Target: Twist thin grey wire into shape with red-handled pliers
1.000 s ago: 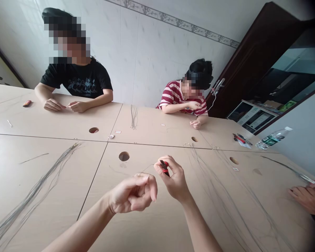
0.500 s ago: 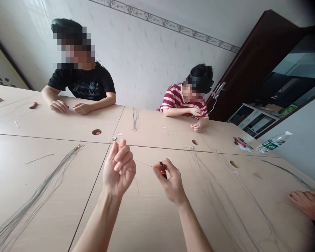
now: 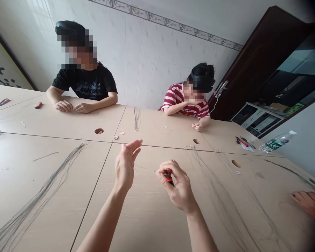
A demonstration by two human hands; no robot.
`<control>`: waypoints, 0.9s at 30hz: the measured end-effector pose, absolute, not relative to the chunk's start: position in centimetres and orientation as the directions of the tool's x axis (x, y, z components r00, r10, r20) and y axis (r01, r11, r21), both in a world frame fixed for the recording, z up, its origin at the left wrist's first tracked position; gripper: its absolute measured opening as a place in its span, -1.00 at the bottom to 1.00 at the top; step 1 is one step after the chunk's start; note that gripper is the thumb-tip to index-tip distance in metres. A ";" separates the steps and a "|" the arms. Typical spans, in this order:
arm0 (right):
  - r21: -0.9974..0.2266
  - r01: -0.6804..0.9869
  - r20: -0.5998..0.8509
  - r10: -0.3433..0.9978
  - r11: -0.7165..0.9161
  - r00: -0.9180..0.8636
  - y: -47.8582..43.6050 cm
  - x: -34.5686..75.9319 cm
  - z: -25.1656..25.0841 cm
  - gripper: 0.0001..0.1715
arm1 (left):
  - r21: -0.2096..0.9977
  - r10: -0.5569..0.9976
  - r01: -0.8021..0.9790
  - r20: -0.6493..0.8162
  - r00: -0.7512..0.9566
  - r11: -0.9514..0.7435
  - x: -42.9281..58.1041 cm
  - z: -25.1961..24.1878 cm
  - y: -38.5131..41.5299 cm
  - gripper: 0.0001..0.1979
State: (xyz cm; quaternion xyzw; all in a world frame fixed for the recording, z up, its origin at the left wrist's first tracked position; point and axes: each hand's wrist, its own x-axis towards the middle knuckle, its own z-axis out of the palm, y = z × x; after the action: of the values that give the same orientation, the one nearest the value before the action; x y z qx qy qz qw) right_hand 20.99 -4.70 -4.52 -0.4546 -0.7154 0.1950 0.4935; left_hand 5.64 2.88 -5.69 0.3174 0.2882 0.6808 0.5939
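My left hand point(image 3: 124, 168) is raised above the table, fingers stretched out and held side by side. A thin wire point(image 3: 139, 167) shows just to its right; whether the hand touches it I cannot tell. Across from it, my right hand point(image 3: 182, 192) is wrapped round red-and-black pliers point(image 3: 168, 174). A short dark tip sticks out at the thumb and forefinger of that hand, too fine to make out. On the table point(image 3: 136, 224), a long bundle of grey wires point(image 3: 52, 175) lies to the left, and looser wires point(image 3: 217, 190) spread out on the right.
Two people sit across the table, one in a black shirt point(image 3: 94, 82), one in a striped shirt point(image 3: 173, 96). Another person's hand point(image 3: 306, 203) is at the right edge. A water bottle point(image 3: 278, 142), red-handled tools point(image 3: 242, 141) and small silvery pieces point(image 3: 190, 147) lie about.
My left hand has gone from curled fingers to straightened ones, turned on edge. My right hand has shifted slightly right and down with the pliers. The wire no longer visibly spans both hands.
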 end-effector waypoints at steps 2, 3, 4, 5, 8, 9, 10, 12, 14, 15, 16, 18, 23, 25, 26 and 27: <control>-0.719 0.464 0.536 0.838 0.518 -0.105 -4.9 21.1 -4.3 -0.88 | 0.857 0.992 -0.502 0.126 -0.016 -0.117 6.3 -6.0 2.3 -0.55; -0.714 0.467 0.541 0.834 0.522 -0.105 -4.9 21.2 -4.2 -0.88 | 0.890 0.989 -0.443 0.141 0.036 -0.111 6.6 -6.1 2.0 -0.55; -0.709 0.469 0.546 0.831 0.526 -0.106 -5.0 21.3 -4.1 -0.88 | 0.914 0.984 -0.392 0.150 0.092 -0.103 6.9 -6.1 1.7 -0.55; -0.707 0.470 0.548 0.830 0.528 -0.109 -5.0 21.4 -4.0 -0.88 | 0.933 0.978 -0.348 0.148 0.149 -0.088 7.1 -6.0 1.4 -0.56; -0.709 0.468 0.548 0.830 0.528 -0.105 -5.0 21.7 -4.0 -0.89 | 0.968 0.941 -0.252 0.100 0.324 -0.016 7.2 -5.8 0.9 -0.53; -0.710 0.468 0.550 0.829 0.527 -0.100 -5.0 21.9 -4.0 -0.89 | 0.974 0.922 -0.224 0.080 0.379 0.008 7.1 -5.8 0.8 -0.52; -0.710 0.470 0.552 0.829 0.525 -0.093 -5.0 22.0 -4.0 -0.89 | 0.980 0.902 -0.197 0.061 0.426 0.026 6.9 -5.7 0.8 -0.52; -0.708 0.475 0.556 0.827 0.522 -0.080 -4.9 22.3 -4.1 -0.90 | 0.988 0.860 -0.148 0.036 0.509 0.046 6.5 -5.7 0.8 -0.51; -0.708 0.482 0.555 0.829 0.516 -0.070 -4.9 22.5 -4.2 -0.91 | 0.992 0.806 -0.115 0.019 0.591 0.060 6.2 -5.7 0.7 -0.50; -0.708 0.486 0.555 0.830 0.512 -0.065 -4.8 22.5 -4.2 -0.91 | 0.991 0.775 -0.108 0.011 0.632 0.074 6.0 -5.7 0.6 -0.48; -0.707 0.490 0.556 0.829 0.510 -0.060 -4.8 22.6 -4.2 -0.91 | 0.990 0.741 -0.103 0.000 0.671 0.094 5.9 -5.7 0.4 -0.46; -0.703 0.499 0.560 0.827 0.507 -0.052 -4.8 22.6 -4.1 -0.89 | 0.985 0.681 -0.097 -0.027 0.732 0.143 5.6 -5.8 -0.2 -0.42; -0.682 0.527 0.579 0.815 0.508 -0.036 -4.6 22.6 -3.9 -0.86 | 0.953 0.523 -0.094 -0.075 0.849 0.288 4.6 -5.0 -1.3 -0.34; -0.686 0.529 0.575 0.818 0.499 -0.024 -4.6 22.6 -4.0 -0.87 | 0.933 0.432 -0.074 -0.092 0.897 0.352 4.1 -4.5 -1.5 -0.37; -0.690 0.528 0.573 0.819 0.495 -0.018 -4.6 22.6 -4.0 -0.87 | 0.918 0.382 -0.069 -0.094 0.919 0.390 3.9 -4.4 -1.5 -0.38; -0.693 0.527 0.573 0.820 0.493 -0.013 -4.5 22.6 -4.1 -0.87 | 0.898 0.333 -0.069 -0.089 0.939 0.435 3.8 -4.3 -1.6 -0.40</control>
State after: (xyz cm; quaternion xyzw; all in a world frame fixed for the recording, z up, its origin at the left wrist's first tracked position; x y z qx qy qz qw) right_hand 22.63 -4.52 -4.06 -0.4827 -0.6972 0.1435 0.5101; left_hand 3.81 -1.56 -4.25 0.5178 0.1276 0.1200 0.8374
